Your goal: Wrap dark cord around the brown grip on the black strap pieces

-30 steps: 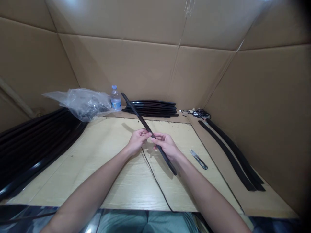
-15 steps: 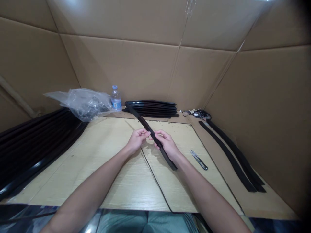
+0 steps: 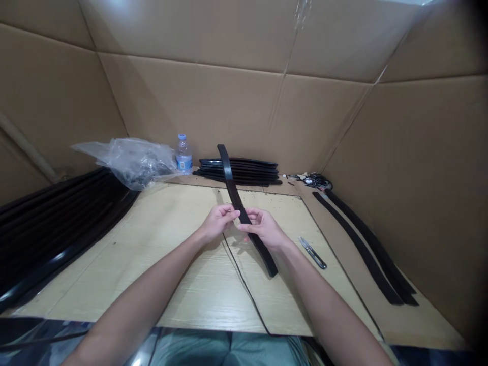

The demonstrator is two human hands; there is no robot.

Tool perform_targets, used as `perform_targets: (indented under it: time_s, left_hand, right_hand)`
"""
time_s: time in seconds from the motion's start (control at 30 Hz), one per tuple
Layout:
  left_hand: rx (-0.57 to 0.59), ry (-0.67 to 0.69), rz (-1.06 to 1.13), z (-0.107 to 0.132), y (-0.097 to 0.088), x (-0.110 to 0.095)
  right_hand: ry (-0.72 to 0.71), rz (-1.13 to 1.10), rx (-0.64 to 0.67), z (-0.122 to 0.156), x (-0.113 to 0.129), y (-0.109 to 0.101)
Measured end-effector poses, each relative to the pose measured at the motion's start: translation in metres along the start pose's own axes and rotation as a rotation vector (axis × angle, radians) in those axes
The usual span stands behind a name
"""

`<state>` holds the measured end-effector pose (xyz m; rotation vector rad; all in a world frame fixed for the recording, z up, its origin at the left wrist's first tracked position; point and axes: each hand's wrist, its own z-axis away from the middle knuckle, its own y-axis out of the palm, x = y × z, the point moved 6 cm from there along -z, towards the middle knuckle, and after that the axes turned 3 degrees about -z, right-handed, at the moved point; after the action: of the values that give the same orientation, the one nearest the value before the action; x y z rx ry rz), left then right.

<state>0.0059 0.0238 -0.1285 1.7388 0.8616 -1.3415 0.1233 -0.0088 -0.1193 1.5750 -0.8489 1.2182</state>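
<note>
A long, slightly curved black strip (image 3: 235, 194) is held slantwise above the tabletop, its far end over the stacked strips at the back and its near end toward me. My left hand (image 3: 220, 222) pinches its left edge near the middle between thumb and fingers. Just below and to the right, my right hand (image 3: 263, 227) grips the same strip, thumb on top and fingers partly hidden beneath. A thin dark cord (image 3: 244, 282) runs from under the hands to the table's front edge. Thread snips (image 3: 313, 253) lie to the right of my right hand.
Black strips (image 3: 244, 172) are stacked at the back beside a water bottle (image 3: 184, 156) and a clear plastic bag (image 3: 137, 160). A large pile of long dark strips (image 3: 57, 234) covers the left side. Several flat strips (image 3: 362, 244) lie right, below a tangled heap (image 3: 318, 180). Cardboard walls (image 3: 229, 101) surround the table.
Both hands have turned the strip so its broad face shows. Its far end has swung right and up, its near end slightly toward me. The right thumb now lies across the top.
</note>
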Motion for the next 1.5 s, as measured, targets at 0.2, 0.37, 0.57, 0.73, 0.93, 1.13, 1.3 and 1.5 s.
perform_targets:
  time_s: [0.2, 0.37, 0.57, 0.73, 0.93, 1.13, 1.3, 1.5]
  left_hand:
    - [0.020, 0.031, -0.024, 0.000, -0.001, -0.002]
    - [-0.063, 0.033, -0.073, -0.003, -0.010, 0.001]
    - [-0.096, 0.041, -0.145, -0.006, -0.009, 0.006]
    - [-0.065, -0.001, -0.077, -0.005, -0.006, 0.010]
    - [-0.016, -0.021, -0.019, -0.003, -0.003, 0.009]
    - [-0.015, -0.024, -0.009, -0.004, -0.005, 0.009]
    - [-0.037, -0.019, -0.019, -0.006, -0.007, 0.010]
    - [-0.041, 0.008, -0.096, -0.005, -0.009, 0.012]
  right_hand:
    - [0.019, 0.017, 0.072, 0.007, 0.010, 0.005]
    - [0.094, -0.139, 0.067, 0.006, 0.009, 0.003]
    - [0.068, -0.074, -0.067, 0.000, -0.002, -0.001]
    - [-0.008, -0.002, -0.113, -0.003, -0.004, 0.003]
    - [-0.052, 0.077, -0.123, -0.004, -0.002, -0.001]
    - [-0.052, 0.011, -0.116, -0.005, -0.001, -0.003]
    - [-0.078, -0.020, -0.126, -0.008, -0.002, -0.003]
    - [0.032, 0.061, -0.034, -0.004, -0.001, -0.006]
